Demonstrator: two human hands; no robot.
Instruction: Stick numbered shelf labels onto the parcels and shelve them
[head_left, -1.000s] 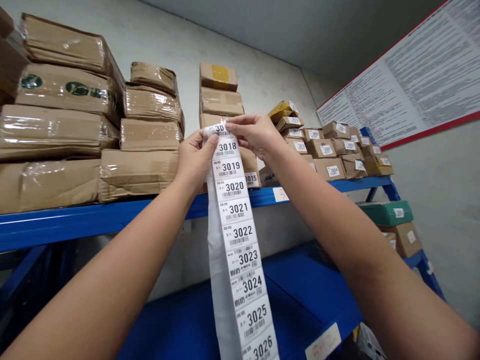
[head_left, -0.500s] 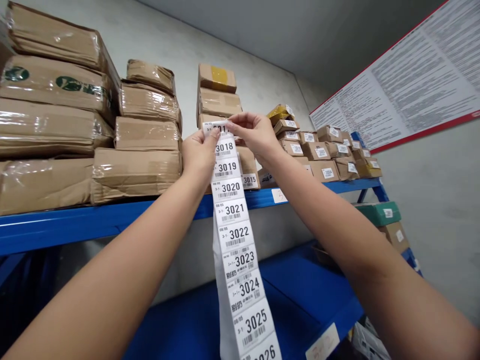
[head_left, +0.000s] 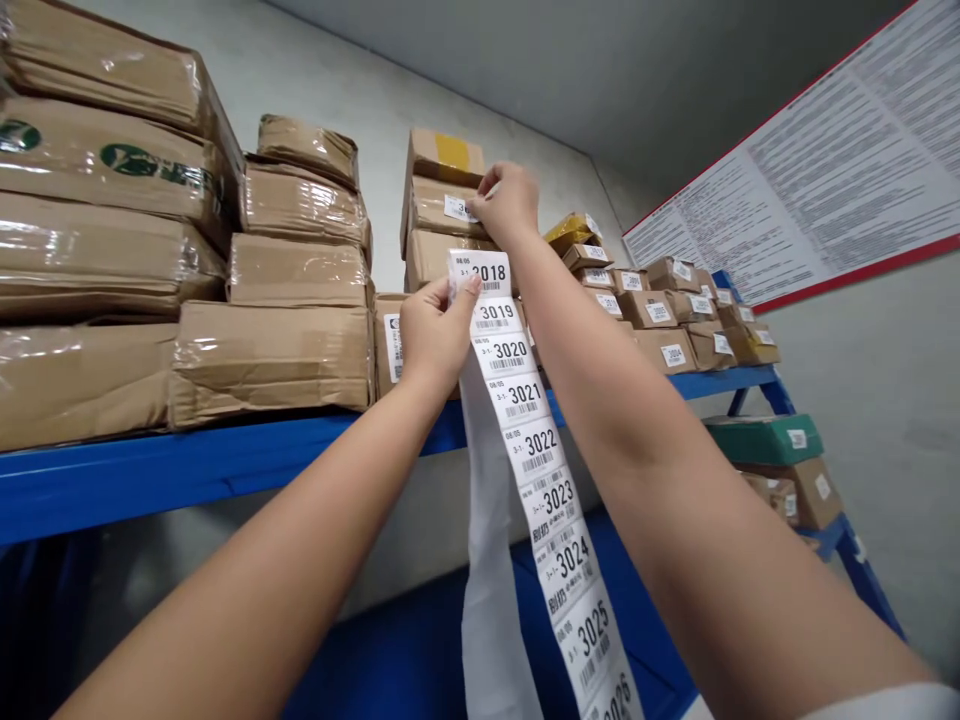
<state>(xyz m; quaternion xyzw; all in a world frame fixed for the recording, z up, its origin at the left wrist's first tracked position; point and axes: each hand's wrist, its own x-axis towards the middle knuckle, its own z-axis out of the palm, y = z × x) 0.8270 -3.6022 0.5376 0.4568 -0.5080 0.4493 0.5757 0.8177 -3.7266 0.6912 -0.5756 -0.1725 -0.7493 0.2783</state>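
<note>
My left hand (head_left: 433, 330) pinches the top of a long strip of numbered labels (head_left: 525, 420), whose uppermost label reads 2018; the strip and its bare backing hang down past the shelf. My right hand (head_left: 510, 200) is raised to a brown taped parcel (head_left: 442, 205) in the middle of a stack on the top shelf. Its fingers press a small white label (head_left: 457, 208) against the parcel's front.
A blue metal shelf (head_left: 225, 455) carries stacks of brown taped parcels (head_left: 292, 270) at left and several small labelled parcels (head_left: 660, 310) at right. A green box (head_left: 765, 440) sits on the lower right shelf. A printed board (head_left: 817, 180) hangs on the right wall.
My right hand peeled the top label off the strip and rose to the stacked parcel, pressing the label on. My left hand shifted slightly right, still holding the strip.
</note>
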